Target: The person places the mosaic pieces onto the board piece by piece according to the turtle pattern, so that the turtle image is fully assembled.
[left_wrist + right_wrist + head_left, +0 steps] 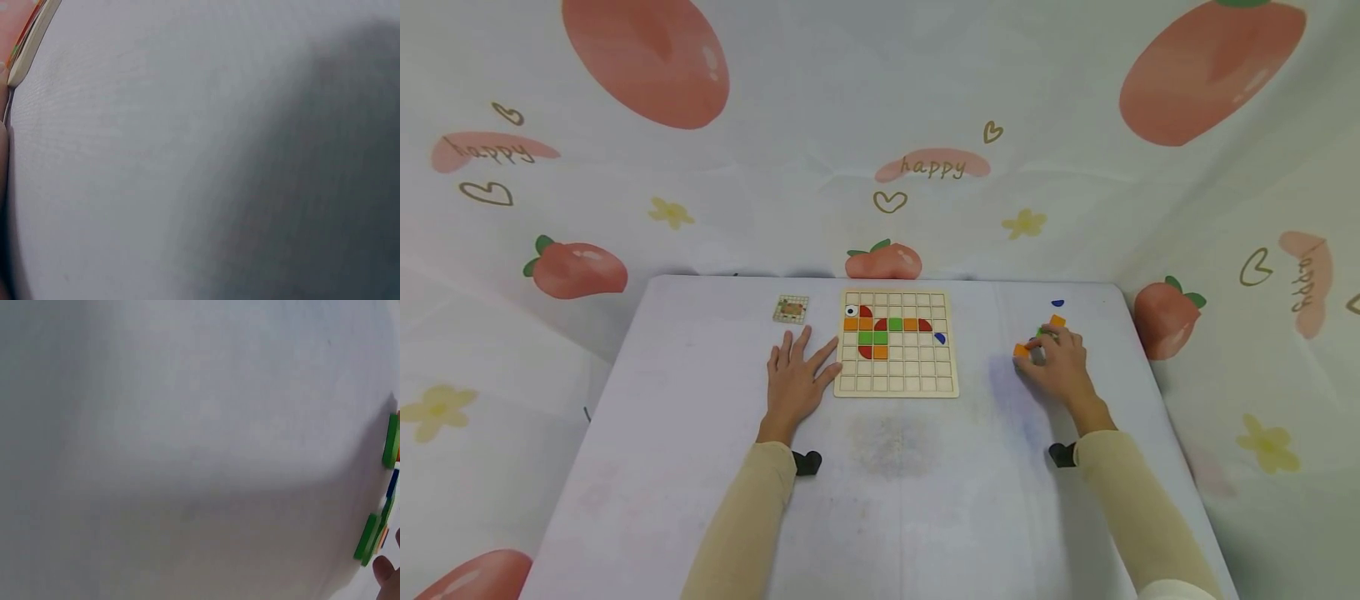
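Picking tiles (1057, 320) at the board's (917, 367) three o'clock seems the step, right hand (1063, 367) over them, grip unclear, left hand (796, 385) spread, unladen, at nine; next probably calls for a neat pinch.

"happy" (932, 168) lettering — repeated across cloth backdrop (812, 100)

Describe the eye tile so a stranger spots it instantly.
On the white table, find the pale gridded board right of the left hand. In its leftmost column, near the far edge, sits the eye tile, beyond an orange tile and beside a red rounded piece. Unlike those plain neighbours, it is white with a black dot.
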Tool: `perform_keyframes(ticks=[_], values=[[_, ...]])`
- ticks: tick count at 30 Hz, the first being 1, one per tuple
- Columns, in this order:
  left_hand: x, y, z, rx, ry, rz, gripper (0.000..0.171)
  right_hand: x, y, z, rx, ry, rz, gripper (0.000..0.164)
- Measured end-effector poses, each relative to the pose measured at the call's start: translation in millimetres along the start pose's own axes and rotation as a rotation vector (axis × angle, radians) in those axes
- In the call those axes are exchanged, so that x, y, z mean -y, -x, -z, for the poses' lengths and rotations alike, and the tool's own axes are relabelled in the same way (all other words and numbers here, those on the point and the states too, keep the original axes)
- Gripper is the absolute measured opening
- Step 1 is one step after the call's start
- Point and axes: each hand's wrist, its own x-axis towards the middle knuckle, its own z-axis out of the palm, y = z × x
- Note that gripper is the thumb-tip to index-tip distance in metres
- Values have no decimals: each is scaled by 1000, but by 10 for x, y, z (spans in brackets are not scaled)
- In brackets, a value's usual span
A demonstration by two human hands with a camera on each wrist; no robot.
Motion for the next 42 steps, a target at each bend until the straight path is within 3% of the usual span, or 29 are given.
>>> perform_keyframes(ticks=[12, 22, 33, 42], values=[[11, -8, -13, 7, -2, 2, 59, 126, -87, -107, -25, 44, 71, 29], [11, 9, 21, 5, 12, -7, 60, 389, -220, -280, 16, 64, 49, 31], [19, 17, -2, 18, 12, 4, 59, 831, -321, -584, 68, -102, 92, 34], [9, 22, 18, 8, 11, -3, 60, 1101, -402, -787, 35, -168, 230, 31]])
